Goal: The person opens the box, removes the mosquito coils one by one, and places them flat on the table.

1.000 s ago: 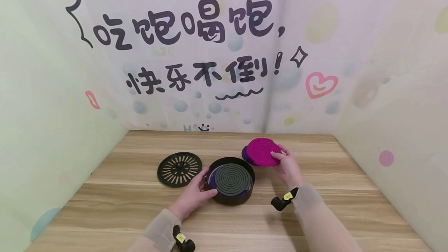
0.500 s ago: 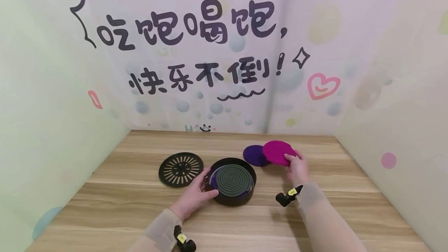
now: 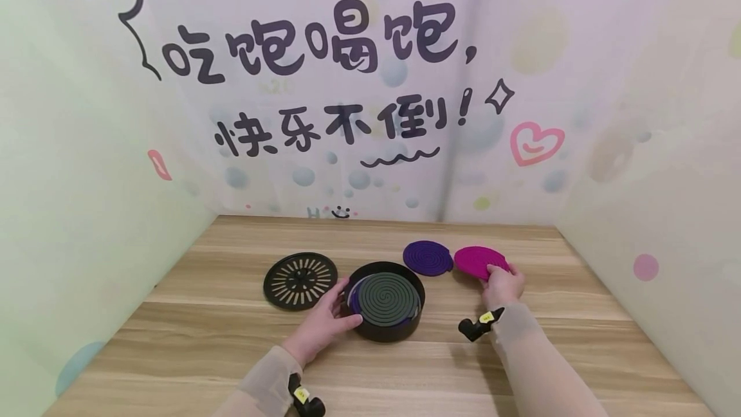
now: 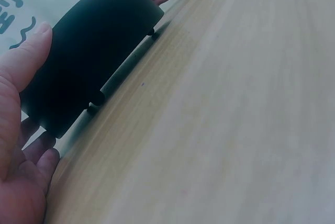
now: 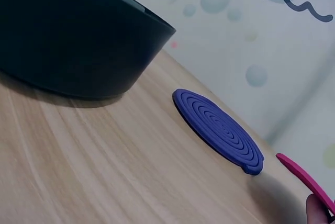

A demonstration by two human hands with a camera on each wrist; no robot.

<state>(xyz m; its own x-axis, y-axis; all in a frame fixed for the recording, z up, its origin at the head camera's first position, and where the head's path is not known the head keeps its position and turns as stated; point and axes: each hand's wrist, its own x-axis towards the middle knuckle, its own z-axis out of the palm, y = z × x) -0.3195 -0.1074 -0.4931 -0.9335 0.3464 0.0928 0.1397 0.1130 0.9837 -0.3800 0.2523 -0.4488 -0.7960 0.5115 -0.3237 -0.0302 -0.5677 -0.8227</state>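
Observation:
In the head view my left hand point(image 3: 320, 330) holds the left side of a black round mosquito coil box point(image 3: 386, 334), its thumb near the front rim. A dark green mosquito coil point(image 3: 386, 299) lies on top inside the box, with purple showing beneath its edge. The left wrist view shows thumb and fingers spread along the wall of the box point(image 4: 97, 46). Over at the right, my right hand point(image 3: 503, 286) pinches a magenta mosquito coil point(image 3: 476, 261) by its near right edge. In the right wrist view the magenta coil point(image 5: 301, 173) is tilted, its shadow on the table below.
A purple mosquito coil point(image 3: 427, 259) lies flat on the wooden table point(image 3: 191, 346) behind the box, left of the magenta one. The slotted black lid point(image 3: 301, 277) lies left of the box. Printed cloth walls point(image 3: 370, 192) close off the back and both sides.
My right hand has carried the magenta coil to the right and lowered it, off the purple coil it overlapped in view. The left hand stays at the box.

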